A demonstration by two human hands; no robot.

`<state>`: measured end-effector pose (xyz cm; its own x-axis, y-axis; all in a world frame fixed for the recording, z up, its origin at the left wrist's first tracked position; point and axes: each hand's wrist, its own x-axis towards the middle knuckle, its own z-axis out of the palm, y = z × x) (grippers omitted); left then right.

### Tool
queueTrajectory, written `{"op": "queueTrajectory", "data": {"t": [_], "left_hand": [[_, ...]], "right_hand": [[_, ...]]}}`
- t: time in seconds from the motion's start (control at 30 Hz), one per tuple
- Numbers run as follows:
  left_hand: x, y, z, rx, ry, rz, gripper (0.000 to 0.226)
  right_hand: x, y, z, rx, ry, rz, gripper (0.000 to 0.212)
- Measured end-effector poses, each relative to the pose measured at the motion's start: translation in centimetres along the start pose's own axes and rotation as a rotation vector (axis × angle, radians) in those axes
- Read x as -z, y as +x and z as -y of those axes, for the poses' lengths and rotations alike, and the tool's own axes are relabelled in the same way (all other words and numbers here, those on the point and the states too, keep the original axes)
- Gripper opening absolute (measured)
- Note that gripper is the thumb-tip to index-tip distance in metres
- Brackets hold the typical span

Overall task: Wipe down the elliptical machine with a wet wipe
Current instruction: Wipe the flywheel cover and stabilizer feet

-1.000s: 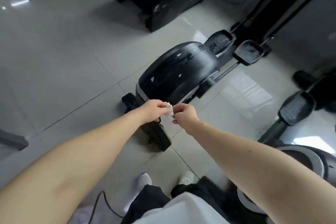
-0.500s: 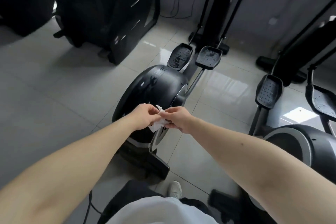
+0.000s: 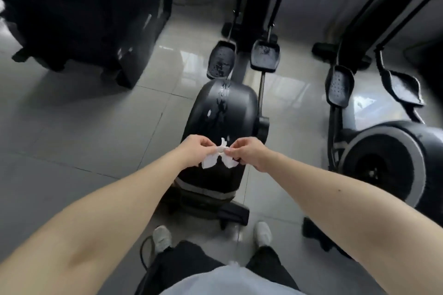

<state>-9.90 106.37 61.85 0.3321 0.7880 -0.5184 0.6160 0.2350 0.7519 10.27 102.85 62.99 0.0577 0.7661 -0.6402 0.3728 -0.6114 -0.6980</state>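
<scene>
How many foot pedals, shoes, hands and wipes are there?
Foot pedals: 4
Shoes: 2
Hands: 2
Wet wipe: 1
Total: 9

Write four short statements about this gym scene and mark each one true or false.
1. The left hand and right hand both pinch the wet wipe. True.
2. The wet wipe lies spread flat on the elliptical's black housing. False: it hangs bunched between the two hands.
3. A second elliptical stands to the person's right. True.
4. The person is barefoot. False: they wear light shoes.
</scene>
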Motion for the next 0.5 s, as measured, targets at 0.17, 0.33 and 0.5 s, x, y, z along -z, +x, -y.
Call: {"op": "queueTrajectory", "data": {"t": [0.17, 0.33, 0.5], "left_hand": [[2.9, -0.9, 2.3, -0.007, 0.020, 0.122, 0.018], [3.0, -2.8, 2.5, -0.138, 0.077, 0.287, 0.031], [2.0, -5.9, 2.6, -0.238, 0.230, 0.386, 0.030]], "right_hand": [[-6.2, -3.4, 0.6, -0.034, 0.036, -0.136, 0.016], [-9.6, -6.3, -0.9, -0.093, 0.216, -0.311, 0.013], [-12.8, -9.8, -3.1, -0.217, 0.442, -0.550, 0.010]]}}
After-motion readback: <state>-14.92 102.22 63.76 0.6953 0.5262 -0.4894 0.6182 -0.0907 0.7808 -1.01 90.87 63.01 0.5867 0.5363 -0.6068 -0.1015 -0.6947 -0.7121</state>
